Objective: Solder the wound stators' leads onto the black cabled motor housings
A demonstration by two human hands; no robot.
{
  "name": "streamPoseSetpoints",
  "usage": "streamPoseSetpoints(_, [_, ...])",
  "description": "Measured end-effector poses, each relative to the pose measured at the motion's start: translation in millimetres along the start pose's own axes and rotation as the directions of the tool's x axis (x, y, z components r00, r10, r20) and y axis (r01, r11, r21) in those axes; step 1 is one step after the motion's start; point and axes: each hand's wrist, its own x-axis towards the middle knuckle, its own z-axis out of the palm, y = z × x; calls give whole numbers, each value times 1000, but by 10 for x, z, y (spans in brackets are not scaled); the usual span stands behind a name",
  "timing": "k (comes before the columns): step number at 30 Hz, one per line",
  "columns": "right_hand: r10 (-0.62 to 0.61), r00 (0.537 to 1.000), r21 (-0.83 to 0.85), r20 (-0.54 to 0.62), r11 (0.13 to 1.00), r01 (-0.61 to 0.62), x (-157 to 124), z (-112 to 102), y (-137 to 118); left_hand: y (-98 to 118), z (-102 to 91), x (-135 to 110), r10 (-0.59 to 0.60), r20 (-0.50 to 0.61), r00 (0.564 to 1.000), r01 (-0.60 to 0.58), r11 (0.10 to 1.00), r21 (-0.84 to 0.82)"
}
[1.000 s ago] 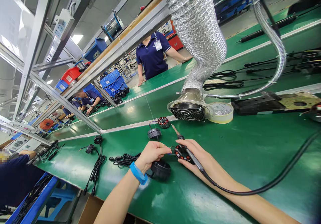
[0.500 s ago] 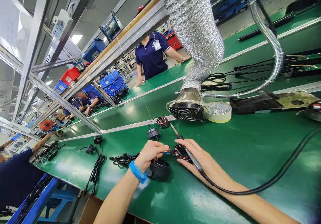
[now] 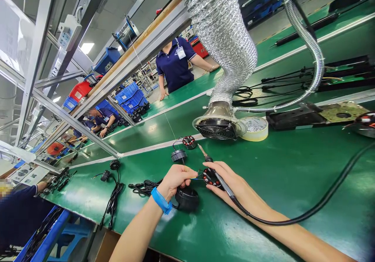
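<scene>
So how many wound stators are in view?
2: one stator in the right hand, a second stator behind it near the extractor fan. More may be hidden.

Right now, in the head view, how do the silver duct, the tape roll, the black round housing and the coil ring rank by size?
1. Silver duct, by far largest.
2. Tape roll.
3. Black round housing and coil ring: look alike, the ring partly hidden by the right hand, so unranked.
</scene>
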Motion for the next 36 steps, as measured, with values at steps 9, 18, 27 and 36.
streamPoseSetpoints(9, [-3,1000,-6,3,1000,3,-4,1,-2,20,18,-35,51,72,996,-53,998,33])
streamPoseSetpoints(18, [6,1000,5,1,1000,-6,-4,-3,-13,13,59,-33,97,-2,995,-97,994,-57])
streamPoseSetpoints(27, [-52,989,-135,-142,990,32,25,-39,-50,185,-91,265,205,-145,968,-198,978,64])
streamPoseSetpoints(36, [-117,944,-208,-309,977,53,67,-191,-246,392,-581,585,442,-512,736,-335,896,291])
